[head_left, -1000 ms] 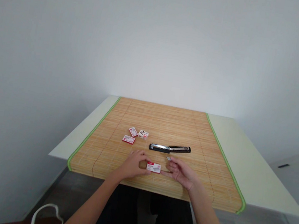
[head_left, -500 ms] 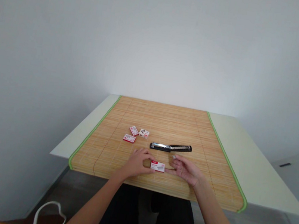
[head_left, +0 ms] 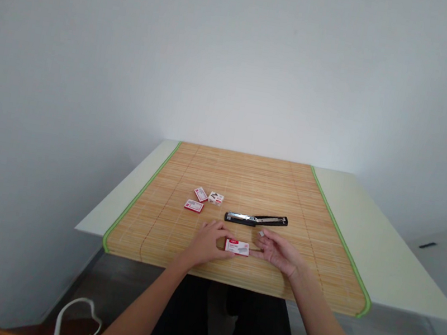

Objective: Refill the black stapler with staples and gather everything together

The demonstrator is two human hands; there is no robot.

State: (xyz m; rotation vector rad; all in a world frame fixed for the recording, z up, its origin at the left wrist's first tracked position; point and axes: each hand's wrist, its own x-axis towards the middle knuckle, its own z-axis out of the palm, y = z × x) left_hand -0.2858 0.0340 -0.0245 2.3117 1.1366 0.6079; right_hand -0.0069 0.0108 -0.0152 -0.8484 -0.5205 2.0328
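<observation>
My left hand (head_left: 208, 242) grips a small red and white staple box (head_left: 237, 247) by its left end, between thumb and fingers, low over the bamboo mat. My right hand (head_left: 277, 252) pinches a small grey piece that looks like a strip of staples (head_left: 261, 233) between thumb and forefinger. One lower finger of that hand reaches out to the right end of the box. Just beyond both hands lies a black stapler (head_left: 241, 218), opened out wide with its metal channel showing.
Two more red and white boxes (head_left: 193, 206) and a white box with dark print (head_left: 215, 198) lie together left of the stapler. The green-edged bamboo mat (head_left: 243, 176) covers the middle of a white table (head_left: 379, 254). A wall rises behind it.
The staple box looks slightly longer toward the right, with my right finger still at that end. Both hands keep nearly the same place; the view has shifted a little.
</observation>
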